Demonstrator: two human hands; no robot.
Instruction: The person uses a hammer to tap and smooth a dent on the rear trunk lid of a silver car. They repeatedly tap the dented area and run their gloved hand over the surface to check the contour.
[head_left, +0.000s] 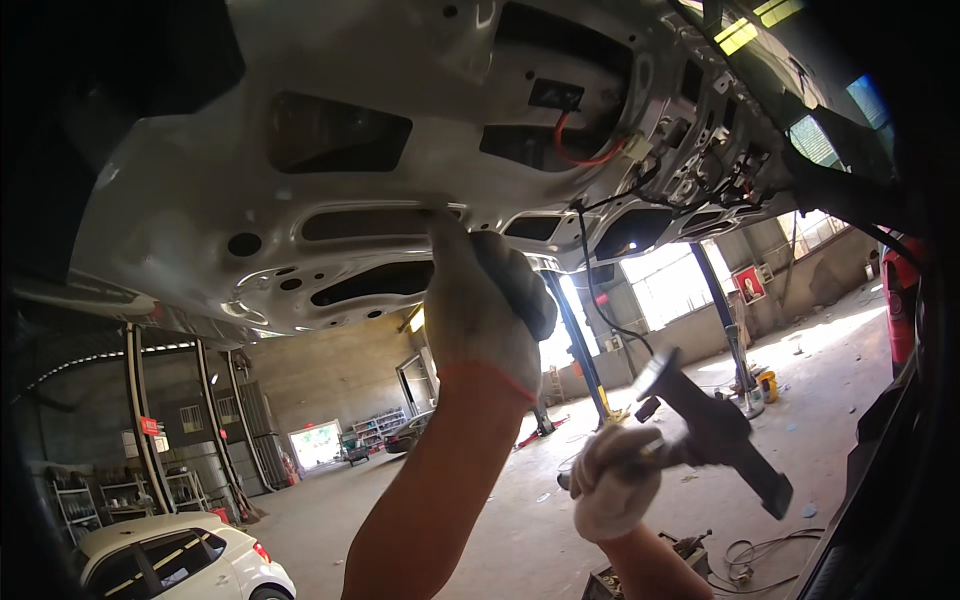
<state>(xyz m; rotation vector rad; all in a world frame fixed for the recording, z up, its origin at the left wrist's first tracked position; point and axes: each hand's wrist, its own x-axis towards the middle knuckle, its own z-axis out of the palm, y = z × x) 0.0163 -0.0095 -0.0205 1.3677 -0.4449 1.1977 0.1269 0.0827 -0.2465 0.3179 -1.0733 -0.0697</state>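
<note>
My left hand (pixel 480 310), in a pale work glove with a red-edged cuff, is raised to the underside of a silver metal panel (pixel 200 180) with stamped openings, resembling a raised hood. Its fingers are closed on a dark object (pixel 510 285) pressed up near a slotted rib; its exact shape is unclear. My right hand (pixel 615 480), also gloved, grips the handle of a metal hammer (pixel 720 435) lower down at the right, away from the panel. A red hose (pixel 575 155) and dark wiring (pixel 620 330) are attached to the panel, the wiring hanging down behind the hammer.
Blue lift posts (pixel 585 360) stand behind. A white car (pixel 180 555) is at lower left, shelving (pixel 75 500) beside it. A toolbox (pixel 610 585) and coiled hoses (pixel 750 560) lie on the floor below. A red vehicle (pixel 895 320) and a dark body edge (pixel 860 480) border the right.
</note>
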